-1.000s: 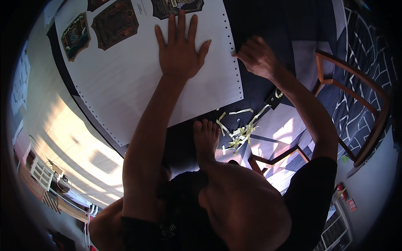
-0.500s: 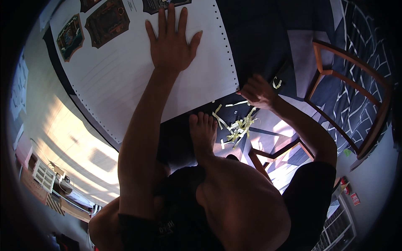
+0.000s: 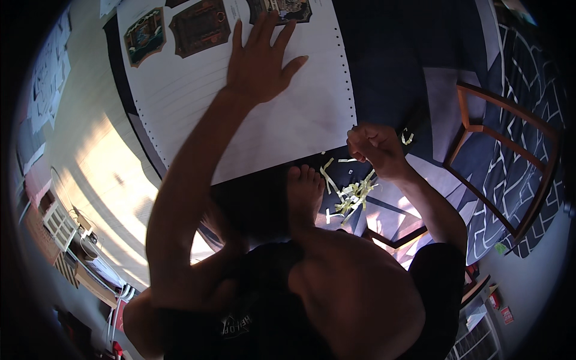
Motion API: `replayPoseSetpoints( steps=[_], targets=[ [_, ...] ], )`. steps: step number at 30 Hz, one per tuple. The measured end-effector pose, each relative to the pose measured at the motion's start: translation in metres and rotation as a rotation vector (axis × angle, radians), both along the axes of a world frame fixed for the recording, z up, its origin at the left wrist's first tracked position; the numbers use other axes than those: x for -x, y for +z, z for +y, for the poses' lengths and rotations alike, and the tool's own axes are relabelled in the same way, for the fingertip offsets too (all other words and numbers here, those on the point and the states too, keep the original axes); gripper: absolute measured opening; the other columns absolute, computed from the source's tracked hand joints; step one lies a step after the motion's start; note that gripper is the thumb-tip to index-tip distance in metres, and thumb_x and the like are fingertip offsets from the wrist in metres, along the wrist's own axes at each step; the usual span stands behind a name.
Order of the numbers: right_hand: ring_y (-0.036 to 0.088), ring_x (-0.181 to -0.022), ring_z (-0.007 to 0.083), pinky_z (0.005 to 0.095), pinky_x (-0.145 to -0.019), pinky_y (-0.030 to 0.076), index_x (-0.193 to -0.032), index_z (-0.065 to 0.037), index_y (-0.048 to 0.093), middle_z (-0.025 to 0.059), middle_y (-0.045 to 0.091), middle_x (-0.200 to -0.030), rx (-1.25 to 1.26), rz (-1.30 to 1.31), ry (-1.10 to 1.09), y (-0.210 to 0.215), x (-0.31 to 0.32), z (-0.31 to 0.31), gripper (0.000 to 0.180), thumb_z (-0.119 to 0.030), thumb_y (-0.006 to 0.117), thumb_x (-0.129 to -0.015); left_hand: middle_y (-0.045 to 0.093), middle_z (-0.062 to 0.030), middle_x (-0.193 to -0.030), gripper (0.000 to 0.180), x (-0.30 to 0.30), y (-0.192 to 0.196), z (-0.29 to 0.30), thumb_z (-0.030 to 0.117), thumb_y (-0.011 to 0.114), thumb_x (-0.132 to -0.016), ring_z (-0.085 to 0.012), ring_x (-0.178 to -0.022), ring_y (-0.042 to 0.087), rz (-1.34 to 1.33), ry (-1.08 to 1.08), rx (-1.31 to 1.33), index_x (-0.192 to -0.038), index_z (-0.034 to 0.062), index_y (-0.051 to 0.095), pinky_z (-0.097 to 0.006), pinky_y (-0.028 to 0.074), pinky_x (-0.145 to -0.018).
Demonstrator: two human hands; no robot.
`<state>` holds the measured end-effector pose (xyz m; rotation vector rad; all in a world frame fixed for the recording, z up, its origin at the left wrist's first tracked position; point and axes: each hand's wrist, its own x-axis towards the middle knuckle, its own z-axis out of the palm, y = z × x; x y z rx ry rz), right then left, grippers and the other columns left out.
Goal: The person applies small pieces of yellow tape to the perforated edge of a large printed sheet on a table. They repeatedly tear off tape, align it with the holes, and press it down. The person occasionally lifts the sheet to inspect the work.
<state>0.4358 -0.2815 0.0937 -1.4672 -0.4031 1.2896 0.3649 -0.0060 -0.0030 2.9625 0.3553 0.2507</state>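
A large white sheet [image 3: 270,129] with rows of small dark dots along its side edges lies in front of me. My left hand [image 3: 258,69] rests flat on it, fingers spread, the fingertips reaching a dark ornate printed panel [image 3: 298,12]. At the sheet's near right corner is my right hand [image 3: 377,149], its fingers curled closed. Whether the corner or a scrap is pinched in them is hidden. Below that hand, a loose pile of pale yellow strips [image 3: 354,195] lies beside my bare foot [image 3: 305,192].
Two more printed panels, a brown one [image 3: 201,29] and a green-brown one [image 3: 144,37], show on the sheet's far left part. Dark cloth [image 3: 390,66] lies under and right of it. A wooden chair frame [image 3: 507,99] stands at the right. Sunlit floor [image 3: 114,162] stretches along the left.
The whole view has shifted, so the sheet appears further right. My right hand has turned and its fingers are curled more tightly by the corner. My left hand still lies flat on the sheet.
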Motion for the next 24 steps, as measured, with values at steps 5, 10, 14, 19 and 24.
replayPoseSetpoints(
  steps=[5, 10, 14, 19, 24],
  targets=[
    [0.049, -0.064, 0.0057, 0.0242, -0.057, 0.04, -0.088, -0.003, 0.061, 0.0019, 0.059, -0.076, -0.104, 0.035, 0.156, 0.011, 0.008, 0.037, 0.03, -0.023, 0.053, -0.109, 0.043, -0.0135, -0.156, 0.061, 0.077, 0.084, 0.099, 0.044, 0.06, -0.1, -0.0291, -0.151, 0.031, 0.119, -0.173, -0.21, -0.152, 0.0177, 0.044, -0.057, 0.015, -0.126],
    [0.055, -0.077, 0.0119, 0.0279, -0.073, 0.047, -0.102, -0.002, 0.057, 0.0087, 0.062, -0.092, -0.105, -0.134, 0.258, 0.023, 0.031, 0.087, 0.034, -0.028, 0.039, -0.112, 0.049, -0.0126, -0.15, 0.053, 0.168, 0.143, 0.176, 0.041, 0.061, -0.1, -0.0273, -0.15, 0.034, 0.548, -0.076, -0.253, -0.143, 0.0121, 0.054, -0.053, 0.015, -0.127],
    [0.055, -0.071, 0.0121, 0.0307, -0.069, 0.048, -0.092, -0.001, 0.056, 0.0068, 0.06, -0.079, -0.104, -0.4, 0.44, 0.03, 0.034, 0.16, 0.031, -0.025, 0.047, -0.11, 0.053, -0.0113, -0.147, 0.047, 0.24, 0.126, 0.214, 0.04, 0.056, -0.103, -0.0275, -0.147, 0.039, 0.555, 0.111, -0.16, -0.142, 0.0134, 0.055, -0.053, 0.018, -0.127],
    [0.058, -0.065, 0.0221, 0.0372, -0.065, 0.047, -0.09, -0.001, 0.058, 0.0092, 0.059, -0.074, -0.275, -0.887, 0.632, -0.001, 0.076, 0.277, 0.023, -0.02, 0.062, -0.102, 0.055, -0.0098, -0.147, 0.04, 0.267, 0.022, 0.244, 0.027, 0.056, -0.104, -0.0296, -0.137, 0.05, 0.183, 0.194, 0.116, -0.141, 0.0123, 0.056, -0.052, 0.035, -0.119],
    [0.064, -0.077, 0.0286, 0.0419, -0.072, 0.047, -0.095, -0.004, 0.058, 0.0107, 0.063, -0.084, -0.497, -1.307, 0.582, -0.084, 0.119, 0.361, 0.016, -0.016, 0.067, -0.096, 0.066, -0.0097, -0.132, 0.031, 0.235, -0.016, 0.265, 0.02, 0.066, -0.096, -0.0281, -0.121, 0.062, -0.205, 0.156, -0.154, -0.126, 0.0109, 0.068, -0.047, 0.049, -0.103]
  ],
)
